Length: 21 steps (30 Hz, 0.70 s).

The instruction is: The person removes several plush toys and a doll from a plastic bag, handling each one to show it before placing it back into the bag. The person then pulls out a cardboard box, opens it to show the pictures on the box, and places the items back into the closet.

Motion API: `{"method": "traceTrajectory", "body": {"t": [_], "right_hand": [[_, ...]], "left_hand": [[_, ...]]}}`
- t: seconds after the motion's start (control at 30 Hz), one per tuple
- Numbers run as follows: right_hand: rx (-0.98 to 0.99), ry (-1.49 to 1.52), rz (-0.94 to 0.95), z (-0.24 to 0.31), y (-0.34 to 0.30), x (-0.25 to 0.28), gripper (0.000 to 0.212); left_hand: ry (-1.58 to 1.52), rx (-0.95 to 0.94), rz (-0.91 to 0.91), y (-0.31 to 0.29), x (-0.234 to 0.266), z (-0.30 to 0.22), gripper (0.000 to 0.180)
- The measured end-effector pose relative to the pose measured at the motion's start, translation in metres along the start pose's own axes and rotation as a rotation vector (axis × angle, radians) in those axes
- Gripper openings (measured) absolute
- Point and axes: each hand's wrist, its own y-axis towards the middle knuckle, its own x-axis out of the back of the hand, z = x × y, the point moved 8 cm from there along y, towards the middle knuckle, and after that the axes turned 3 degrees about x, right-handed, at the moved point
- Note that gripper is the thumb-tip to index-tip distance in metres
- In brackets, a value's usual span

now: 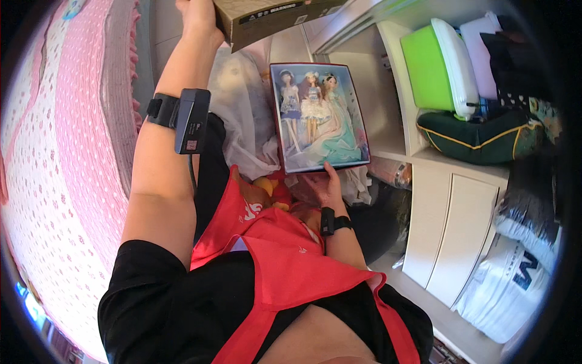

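At the top edge, my left hand (201,21) grips the left side of a brown cardboard box (273,17), its fingers partly cut off by the frame. Below that, my right hand (328,187) holds a doll box (351,142) by its lower edge, the thumb on the front and the other fingers partly beneath it. Three dolls in dresses show on the front of this dark-rimmed box, against a pale blue ground. Whether they are real dolls behind a window or a picture, I cannot tell.
A translucent plastic bag (245,115) with stuffed-looking things lies left of the doll box. On the left is a bed with pink bedding (91,115). The white shelf unit (418,159) on the right holds a green bin (427,67) and a dark green cushion (476,138).
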Motion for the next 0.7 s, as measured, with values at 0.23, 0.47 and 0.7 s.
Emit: {"method": "traceTrajectory", "body": {"t": [0.23,0.47,0.7], "right_hand": [[0.135,0.360,-0.090,-0.021,0.001,-0.025,0.048],[0.010,0.518,-0.132,-0.042,0.034,-0.010,0.035],[-0.025,0.331,-0.036,-0.049,0.055,-0.010,0.033]], "left_hand": [[0.027,-0.023,0.004,-0.010,0.002,-0.004,0.080],[0.160,0.017,0.085,0.025,0.020,0.007,0.072],[0.132,-0.005,0.055,0.032,0.020,0.010,0.054]]}}
